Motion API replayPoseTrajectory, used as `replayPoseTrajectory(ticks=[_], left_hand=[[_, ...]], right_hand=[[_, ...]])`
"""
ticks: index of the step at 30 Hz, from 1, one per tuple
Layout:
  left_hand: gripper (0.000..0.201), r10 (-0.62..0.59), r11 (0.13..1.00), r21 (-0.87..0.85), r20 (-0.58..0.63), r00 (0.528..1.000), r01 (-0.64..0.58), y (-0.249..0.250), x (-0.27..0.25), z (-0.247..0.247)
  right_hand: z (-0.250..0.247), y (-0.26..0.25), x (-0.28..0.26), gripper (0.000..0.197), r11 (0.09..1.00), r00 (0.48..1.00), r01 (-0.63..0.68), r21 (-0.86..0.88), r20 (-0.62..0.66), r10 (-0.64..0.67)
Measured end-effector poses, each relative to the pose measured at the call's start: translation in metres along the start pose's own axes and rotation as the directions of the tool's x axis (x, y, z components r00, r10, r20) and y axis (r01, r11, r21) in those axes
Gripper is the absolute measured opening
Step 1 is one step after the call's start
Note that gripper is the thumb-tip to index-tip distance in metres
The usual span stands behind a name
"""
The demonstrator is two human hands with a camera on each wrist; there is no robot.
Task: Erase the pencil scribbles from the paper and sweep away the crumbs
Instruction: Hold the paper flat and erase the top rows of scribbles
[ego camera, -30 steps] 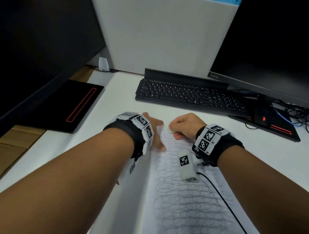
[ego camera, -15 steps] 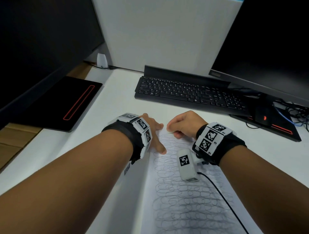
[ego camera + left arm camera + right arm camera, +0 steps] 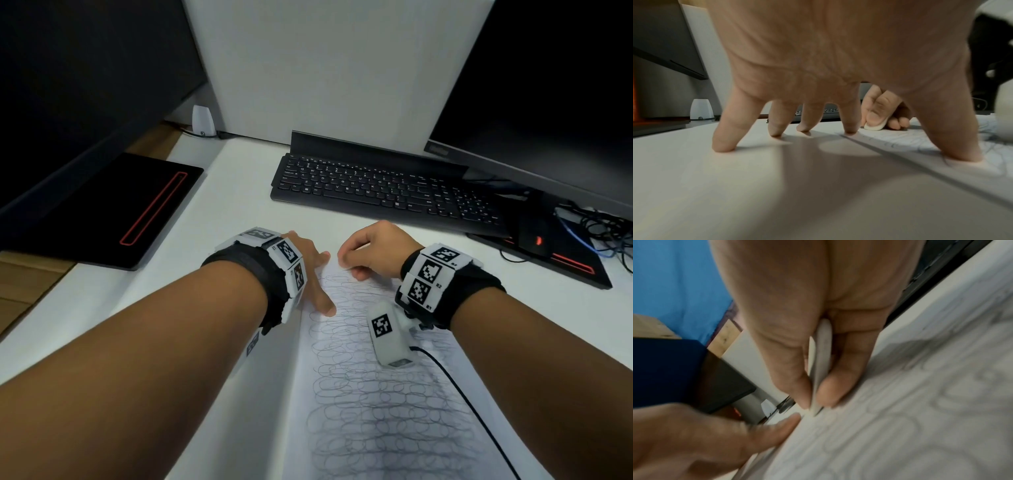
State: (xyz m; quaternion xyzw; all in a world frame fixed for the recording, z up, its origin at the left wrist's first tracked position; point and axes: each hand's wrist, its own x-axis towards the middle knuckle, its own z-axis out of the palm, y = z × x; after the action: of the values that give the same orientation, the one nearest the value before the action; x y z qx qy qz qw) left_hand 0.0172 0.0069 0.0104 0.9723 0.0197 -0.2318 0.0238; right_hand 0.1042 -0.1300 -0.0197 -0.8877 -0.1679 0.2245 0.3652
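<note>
Your right hand (image 3: 373, 251) pinches a flat white eraser (image 3: 874, 126) between thumb and forefinger, with the other fingers curled under. In the right wrist view the eraser (image 3: 821, 363) stands on its thin edge, its tip touching the sheet at the far left corner. The paper (image 3: 394, 411) lies on the white desk (image 3: 222, 212), running from the near edge up to your hands, and looping pencil scribbles (image 3: 383, 421) cover nearly all of it, denser toward you. Whether any crumbs lie on it is too fine to tell.

Your left hand (image 3: 310, 270) is spread, fingers straight and holding nothing. The left wrist view shows its fingertips (image 3: 723, 146) planted on the desk just left of the sheet, the forefinger at the paper's edge and the thumb (image 3: 960, 152) pressing down on the scribbled surface. The two hands sit just beside each other at the sheet's far end.

Beyond them lies a black keyboard (image 3: 376, 188), with a dark monitor (image 3: 548, 85) above it to the right and another dark screen (image 3: 68, 85) at the left. A small white device (image 3: 203, 120) stands at the back, and a tangle of cables (image 3: 603, 229) lies at the far right.
</note>
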Motion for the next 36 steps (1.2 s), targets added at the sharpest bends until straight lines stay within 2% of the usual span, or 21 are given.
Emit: replayPoseTrajectory(ticks=[1,5,8,11,15,18,21,25,28,32,35,36], left_hand=[[0.090,0.002,1.000,0.003,0.000,1.000,-0.002,0.000,0.000,0.000],[0.090,0.005,1.000,0.002,0.009,1.000,-0.005,-0.001,0.000,0.000],[0.090,0.004,1.000,0.006,-0.005,1.000,-0.004,-0.001,0.000,0.002],[0.091,-0.005,1.000,0.020,-0.006,1.000,0.005,-0.001,0.001,0.003],[0.091,-0.001,0.999,0.032,-0.010,1.000,0.002,0.000,0.002,0.002],[0.091,0.000,1.000,0.022,-0.009,1.000,0.000,-0.001,0.002,0.002],[0.090,0.011,1.000,0.023,-0.005,1.000,-0.011,-0.001,0.001,0.000],[0.086,0.011,0.999,0.041,-0.013,1.000,-0.011,0.000,0.000,0.000],[0.089,0.006,0.999,0.035,-0.014,1.000,-0.005,-0.001,0.001,0.001],[0.091,0.000,0.999,0.032,-0.015,1.000,0.001,-0.002,0.002,0.002],[0.091,0.000,0.999,0.045,-0.024,1.000,0.002,-0.002,0.004,0.004],[0.091,-0.002,0.999,0.051,-0.026,1.000,0.003,-0.001,0.004,0.005]], right_hand=[[-0.001,0.000,0.001,0.003,1.000,1.000,0.003,-0.004,-0.016,-0.003],[-0.001,-0.002,0.002,0.003,1.000,0.998,0.013,0.023,0.058,-0.015],[-0.003,-0.001,0.002,0.003,1.000,1.000,0.019,0.009,0.000,-0.019],[-0.003,0.001,0.003,0.003,1.000,0.997,0.018,0.023,0.072,-0.020],[-0.005,0.002,0.006,0.003,1.000,1.000,0.013,0.003,0.022,-0.013],[-0.005,0.001,0.004,0.003,1.000,0.995,0.001,0.029,0.098,-0.004],[-0.007,0.003,0.007,0.003,1.000,1.000,-0.001,0.014,0.023,0.001],[-0.005,0.004,0.006,0.004,0.998,0.995,-0.009,0.054,0.100,0.004],[-0.008,0.006,0.008,0.004,1.000,1.000,0.006,0.021,0.022,-0.007],[-0.007,0.006,0.007,0.002,1.000,0.995,-0.006,0.026,0.096,0.003],[-0.010,0.009,0.010,0.003,1.000,1.000,0.007,0.006,0.013,-0.007],[-0.011,0.009,0.010,0.003,1.000,1.000,-0.001,0.008,0.024,0.001]])
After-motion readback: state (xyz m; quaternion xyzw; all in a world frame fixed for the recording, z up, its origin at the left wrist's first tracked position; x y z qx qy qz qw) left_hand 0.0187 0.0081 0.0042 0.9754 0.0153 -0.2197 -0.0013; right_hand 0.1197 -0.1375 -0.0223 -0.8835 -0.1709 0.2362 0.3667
